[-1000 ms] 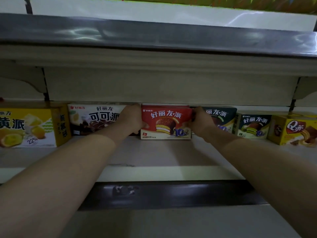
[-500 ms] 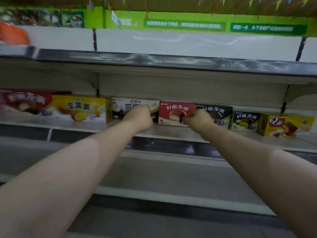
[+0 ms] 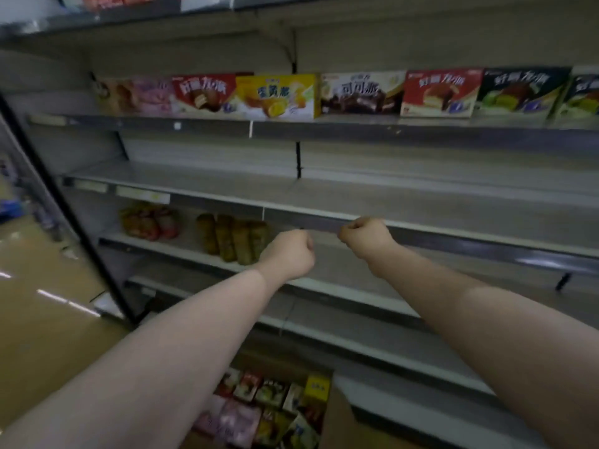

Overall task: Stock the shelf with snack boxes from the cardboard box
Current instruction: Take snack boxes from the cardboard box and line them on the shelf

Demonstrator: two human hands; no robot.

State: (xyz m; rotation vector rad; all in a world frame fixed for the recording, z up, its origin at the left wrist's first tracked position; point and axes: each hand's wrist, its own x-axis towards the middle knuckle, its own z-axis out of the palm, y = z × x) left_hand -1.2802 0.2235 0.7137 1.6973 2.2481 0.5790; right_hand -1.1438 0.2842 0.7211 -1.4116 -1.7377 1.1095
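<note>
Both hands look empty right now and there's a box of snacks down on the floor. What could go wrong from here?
The cardboard box sits low by the person's feet, so it could be kicked or tripped over. The row of snack boxes stands near the shelf edge; squeezing in another might push one off. The left hand and right hand hold nothing.

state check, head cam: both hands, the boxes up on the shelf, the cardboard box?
left hand: fingers curled, holding nothing
right hand: fingers curled, holding nothing
red snack box: upright on the upper shelf, in the row, not touched
cardboard box: open on the floor, snack boxes inside
middle shelf: no boxes on it
</note>
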